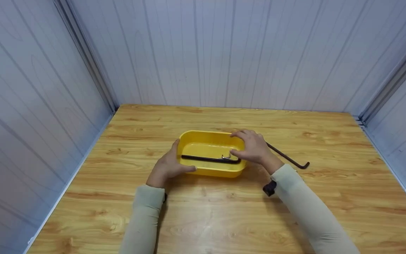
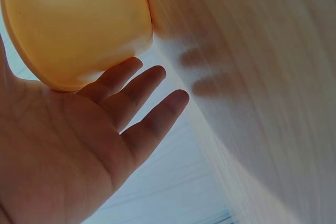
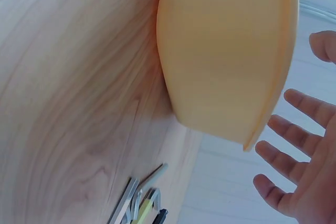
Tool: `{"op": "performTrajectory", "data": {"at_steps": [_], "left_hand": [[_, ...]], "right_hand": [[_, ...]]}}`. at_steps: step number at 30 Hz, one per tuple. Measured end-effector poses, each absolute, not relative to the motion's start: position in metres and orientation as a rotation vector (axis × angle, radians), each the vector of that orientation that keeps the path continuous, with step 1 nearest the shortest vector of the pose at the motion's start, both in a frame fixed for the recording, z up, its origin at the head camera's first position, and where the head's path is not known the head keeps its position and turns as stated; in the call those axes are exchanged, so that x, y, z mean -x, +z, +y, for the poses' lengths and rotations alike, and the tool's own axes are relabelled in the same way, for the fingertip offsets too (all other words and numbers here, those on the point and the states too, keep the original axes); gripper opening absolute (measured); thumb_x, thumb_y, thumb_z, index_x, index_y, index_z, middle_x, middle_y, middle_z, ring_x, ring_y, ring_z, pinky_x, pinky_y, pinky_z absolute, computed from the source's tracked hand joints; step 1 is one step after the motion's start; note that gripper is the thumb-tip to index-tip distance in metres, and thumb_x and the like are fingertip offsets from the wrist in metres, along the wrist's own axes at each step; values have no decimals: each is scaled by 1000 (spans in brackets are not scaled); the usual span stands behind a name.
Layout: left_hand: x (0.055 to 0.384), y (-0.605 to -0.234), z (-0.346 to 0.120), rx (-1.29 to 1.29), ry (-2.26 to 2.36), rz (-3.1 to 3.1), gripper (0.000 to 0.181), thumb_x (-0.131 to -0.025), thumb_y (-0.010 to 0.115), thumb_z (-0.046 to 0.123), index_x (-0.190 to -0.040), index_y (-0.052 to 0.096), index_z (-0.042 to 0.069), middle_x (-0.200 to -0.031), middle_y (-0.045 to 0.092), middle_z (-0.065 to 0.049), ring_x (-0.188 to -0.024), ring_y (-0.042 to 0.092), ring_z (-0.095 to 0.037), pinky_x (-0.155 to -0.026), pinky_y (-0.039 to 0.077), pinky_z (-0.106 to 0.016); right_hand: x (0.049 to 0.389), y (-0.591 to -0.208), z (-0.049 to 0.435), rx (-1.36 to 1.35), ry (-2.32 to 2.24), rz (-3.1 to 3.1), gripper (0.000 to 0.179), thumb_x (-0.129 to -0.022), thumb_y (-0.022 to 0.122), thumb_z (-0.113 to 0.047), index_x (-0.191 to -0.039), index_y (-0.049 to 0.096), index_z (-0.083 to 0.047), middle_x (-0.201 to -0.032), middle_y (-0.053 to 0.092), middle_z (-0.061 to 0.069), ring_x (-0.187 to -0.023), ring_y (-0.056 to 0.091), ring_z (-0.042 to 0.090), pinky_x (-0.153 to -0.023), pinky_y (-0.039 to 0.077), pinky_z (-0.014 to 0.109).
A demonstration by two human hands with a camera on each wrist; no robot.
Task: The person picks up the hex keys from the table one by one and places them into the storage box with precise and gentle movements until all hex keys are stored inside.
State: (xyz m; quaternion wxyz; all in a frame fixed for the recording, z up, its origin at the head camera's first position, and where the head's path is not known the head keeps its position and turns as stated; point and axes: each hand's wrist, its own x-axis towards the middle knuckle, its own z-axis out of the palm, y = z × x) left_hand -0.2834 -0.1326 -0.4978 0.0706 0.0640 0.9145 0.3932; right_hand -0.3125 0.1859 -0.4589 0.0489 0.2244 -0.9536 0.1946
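Note:
A yellow plastic bin (image 1: 211, 172) stands on the wooden table. Inside it lie a long black hex key (image 1: 206, 159) and a small silver hex key (image 1: 227, 156). My left hand (image 1: 169, 164) holds the bin's left end, thumb along the front rim; in the left wrist view several fingers extend past the wall. Over the right end is my right hand (image 1: 254, 146), thumb and fingers spread. The right wrist view shows its fingers (image 3: 302, 129) beside the rim with a gap at the thumb. Another black hex key (image 1: 287, 157) lies right of the bin, one end hidden by this hand.
Several hex keys (image 3: 139, 200), among them silver ones and a yellow piece, lie in a cluster on the table (image 1: 203, 218) in the right wrist view; the right arm mostly hides them from the head camera. White panel walls (image 1: 206, 53) enclose the table's back and sides.

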Motion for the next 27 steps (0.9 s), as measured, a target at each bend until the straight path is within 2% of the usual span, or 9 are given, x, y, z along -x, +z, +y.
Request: {"op": "performTrajectory", "data": {"at_steps": [9,15,20,23,27], "left_hand": [[283,-499,-132,-179,1197,2754,132,-57,85,59,-156,7,19,-149,42,-11,-126,49,-27,-109,35,-49],[283,-498,-132,-179,1206,2746,132,-57,85,59,-156,7,20,-150,42,-11,-126,48,-26,-110,33,-48],[283,-498,-133,-190,1199,2741,130,-59,85,57,-156,6,20,-151,40,-11,-127,47,-27,-111,33,-49],[284,-499,-133,-198,1192,2748,130,-59,85,57,-156,6,19,-150,41,-10,-125,48,-26,-110,34,-48],[284,-499,-134,-205,1188,2751,131,-58,84,59,-156,6,19,-149,43,-10,-123,50,-26,-108,36,-48]], "right_hand": [[312,-455,202,-591,669,-2993,61,-87,58,-58,-137,51,-25,-140,50,8,-128,44,36,-105,29,63],[314,-453,218,-574,643,-2984,60,-86,60,-54,-136,53,-21,-136,53,11,-125,48,37,-100,32,65],[315,-454,231,-529,633,-2979,55,-87,62,-47,-133,55,-19,-126,57,11,-110,57,35,-90,42,59],[315,-456,237,-504,639,-2983,54,-86,62,-47,-131,56,-19,-122,58,11,-105,58,34,-89,43,58],[314,-458,243,-481,655,-2995,54,-85,62,-48,-130,56,-19,-123,59,13,-109,54,36,-92,37,63]]}}
